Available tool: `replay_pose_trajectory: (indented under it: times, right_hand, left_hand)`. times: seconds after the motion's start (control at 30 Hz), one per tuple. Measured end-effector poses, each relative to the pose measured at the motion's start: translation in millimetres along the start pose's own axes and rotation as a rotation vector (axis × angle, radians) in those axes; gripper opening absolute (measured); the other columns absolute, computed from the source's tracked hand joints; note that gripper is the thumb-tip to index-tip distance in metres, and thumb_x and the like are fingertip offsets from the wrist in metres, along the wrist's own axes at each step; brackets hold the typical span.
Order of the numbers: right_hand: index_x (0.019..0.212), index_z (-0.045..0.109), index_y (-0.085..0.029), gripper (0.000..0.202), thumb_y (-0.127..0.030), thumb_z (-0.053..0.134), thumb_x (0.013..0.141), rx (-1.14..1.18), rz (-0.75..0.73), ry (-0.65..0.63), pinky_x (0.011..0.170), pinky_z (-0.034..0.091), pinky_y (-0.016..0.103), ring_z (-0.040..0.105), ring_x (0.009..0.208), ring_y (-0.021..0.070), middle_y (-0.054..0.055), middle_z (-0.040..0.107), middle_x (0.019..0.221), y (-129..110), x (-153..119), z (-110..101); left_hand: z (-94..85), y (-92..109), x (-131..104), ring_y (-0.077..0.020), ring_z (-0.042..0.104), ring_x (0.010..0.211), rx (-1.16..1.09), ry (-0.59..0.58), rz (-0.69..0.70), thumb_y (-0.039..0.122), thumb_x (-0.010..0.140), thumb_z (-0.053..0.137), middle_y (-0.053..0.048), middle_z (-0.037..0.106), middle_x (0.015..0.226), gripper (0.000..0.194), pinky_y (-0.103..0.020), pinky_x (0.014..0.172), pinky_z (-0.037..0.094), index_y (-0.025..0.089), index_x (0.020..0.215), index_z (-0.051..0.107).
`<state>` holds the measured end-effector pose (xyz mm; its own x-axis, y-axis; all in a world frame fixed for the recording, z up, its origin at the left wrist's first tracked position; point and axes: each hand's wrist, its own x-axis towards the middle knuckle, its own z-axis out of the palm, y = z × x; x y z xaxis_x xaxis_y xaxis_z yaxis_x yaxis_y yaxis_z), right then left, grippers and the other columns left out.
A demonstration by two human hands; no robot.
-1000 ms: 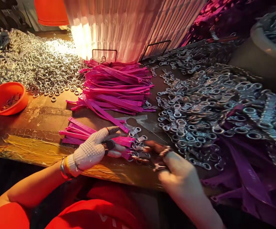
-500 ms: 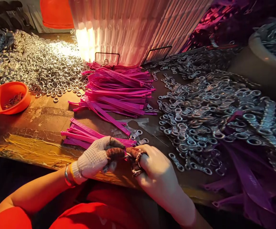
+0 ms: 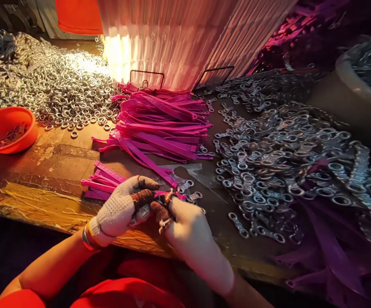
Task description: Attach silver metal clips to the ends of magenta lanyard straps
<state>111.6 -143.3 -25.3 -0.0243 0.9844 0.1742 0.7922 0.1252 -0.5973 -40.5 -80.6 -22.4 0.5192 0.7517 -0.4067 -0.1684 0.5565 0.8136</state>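
My left hand (image 3: 121, 207), in a dotted white glove with brown-covered fingertips, is closed in a pinch above the near edge of the bench. Against it, fingertips almost meeting, is my right hand (image 3: 188, 226), with its fingers also closed. Whatever sits between the fingers is hidden and too small to name. Just behind both hands lies a small bundle of pink strips (image 3: 103, 179) with looped ends. Two metal double-ring links (image 3: 185, 186) rest beyond my right fingertips. Farther back is a bigger pile of pink strips (image 3: 159, 124).
An orange bowl (image 3: 28, 137) with small metal pieces stands left. Behind it spreads a heap of metal rings (image 3: 72, 94). Many metal links (image 3: 268, 154) cover the right side, near a large tub (image 3: 342, 81) and purple strips (image 3: 333, 248). A corrugated translucent screen (image 3: 172, 42) stands behind.
Both hands have shifted slightly left, and my right hand has turned, its fingers pulled in closer to the left fingertips. The view has moved a little; the piles look unchanged.
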Motion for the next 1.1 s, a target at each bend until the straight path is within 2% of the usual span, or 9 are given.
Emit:
replay_pose_trajectory:
  times: [0.1, 0.2, 0.33, 0.4, 0.53, 0.63, 0.8, 1.0, 1.1]
  right_hand:
    - [0.079, 0.064, -0.020, 0.025, -0.031, 0.048, 0.095, 0.066, 0.034, -0.046, 0.061, 0.037, 0.026, 0.056, 0.066, 0.0160, 0.002, 0.066, 0.071, 5, 37, 3]
    - [0.094, 0.070, -0.018, 0.020, -0.026, 0.051, 0.092, -0.145, 0.000, -0.054, 0.076, 0.041, 0.030, 0.060, 0.092, 0.0222, 0.010, 0.071, 0.101, 9, 83, 13]
    - [0.090, 0.072, -0.018, 0.028, -0.034, 0.049, 0.095, -0.387, 0.062, -0.286, 0.076, 0.040, 0.033, 0.061, 0.093, 0.0249, 0.012, 0.071, 0.103, 14, 123, 30]
    - [0.090, 0.071, -0.018, 0.029, -0.033, 0.047, 0.096, -0.384, 0.066, -0.307, 0.075, 0.040, 0.033, 0.060, 0.091, 0.0242, 0.012, 0.070, 0.100, 17, 128, 32]
    - [0.086, 0.065, -0.015, 0.018, -0.023, 0.049, 0.091, -0.300, -0.125, -0.172, 0.077, 0.042, 0.032, 0.059, 0.089, 0.0230, 0.013, 0.067, 0.095, 14, 108, 16]
    - [0.081, 0.061, -0.017, 0.010, -0.017, 0.052, 0.086, -0.299, -0.274, -0.213, 0.069, 0.042, 0.029, 0.058, 0.075, 0.0186, 0.010, 0.065, 0.090, 0, 77, -3]
    - [0.078, 0.060, -0.019, 0.014, -0.007, 0.057, 0.071, -0.376, -0.292, -0.271, 0.057, 0.040, 0.028, 0.057, 0.060, 0.0162, 0.006, 0.065, 0.082, -17, 21, -11]
    - [0.091, 0.064, -0.018, 0.017, -0.017, 0.048, 0.088, 0.232, -0.184, -0.346, 0.065, 0.053, 0.025, 0.068, 0.075, 0.0178, 0.009, 0.071, 0.093, -12, -19, -3]
    - [0.109, 0.065, -0.021, 0.026, -0.017, 0.046, 0.091, 0.411, -0.146, -0.213, 0.076, 0.056, 0.025, 0.070, 0.088, 0.0181, 0.007, 0.074, 0.103, -5, -18, -11]
  left_hand:
    - [-15.9, 4, 5, -0.0057, 0.034, 0.035, 0.139, 0.041, 0.094, 0.043, 0.092, 0.060, 0.006, 0.047, 0.045, 0.032, -0.016, 0.034, 0.024, 0.014, 0.106, 0.063]
    - [-29.7, 2, 8, -0.0046, 0.030, 0.033, 0.085, 0.087, 0.115, 0.044, 0.092, 0.059, 0.004, 0.052, 0.048, 0.037, -0.016, 0.032, 0.022, 0.014, 0.113, 0.064]
    - [-40.0, -6, 9, -0.0034, 0.039, 0.036, -0.016, 0.087, 0.079, 0.041, 0.089, 0.063, -0.004, 0.067, 0.072, 0.039, -0.016, 0.034, 0.027, 0.014, 0.117, 0.065]
    - [-42.4, -8, 11, -0.0045, 0.046, 0.040, -0.078, 0.081, 0.061, 0.038, 0.088, 0.065, -0.005, 0.069, 0.076, 0.039, -0.015, 0.037, 0.032, 0.013, 0.119, 0.064]
    - [-46.3, -2, 16, -0.0048, 0.054, 0.048, -0.289, 0.062, 0.025, 0.027, 0.087, 0.066, -0.009, 0.071, 0.093, 0.034, -0.013, 0.039, 0.037, 0.014, 0.118, 0.063]
    - [-50.3, 8, 21, -0.0022, 0.051, 0.048, -0.442, 0.032, -0.025, 0.018, 0.087, 0.063, -0.008, 0.069, 0.097, 0.022, -0.010, 0.034, 0.032, 0.013, 0.108, 0.066]
    - [-55.2, 25, 20, 0.0002, 0.035, 0.039, -0.591, 0.051, -0.177, 0.006, 0.090, 0.050, -0.003, 0.064, 0.081, 0.025, -0.008, 0.029, 0.023, 0.012, 0.106, 0.068]
    - [-47.1, 31, 8, 0.0007, 0.033, 0.040, -0.504, -0.031, -0.159, 0.010, 0.089, 0.055, -0.006, 0.068, 0.095, 0.023, -0.009, 0.029, 0.020, 0.016, 0.106, 0.070]
    - [-34.7, 22, 3, -0.0009, 0.031, 0.034, -0.279, -0.093, -0.156, 0.024, 0.090, 0.060, 0.000, 0.062, 0.072, 0.022, -0.013, 0.030, 0.020, 0.017, 0.109, 0.068]
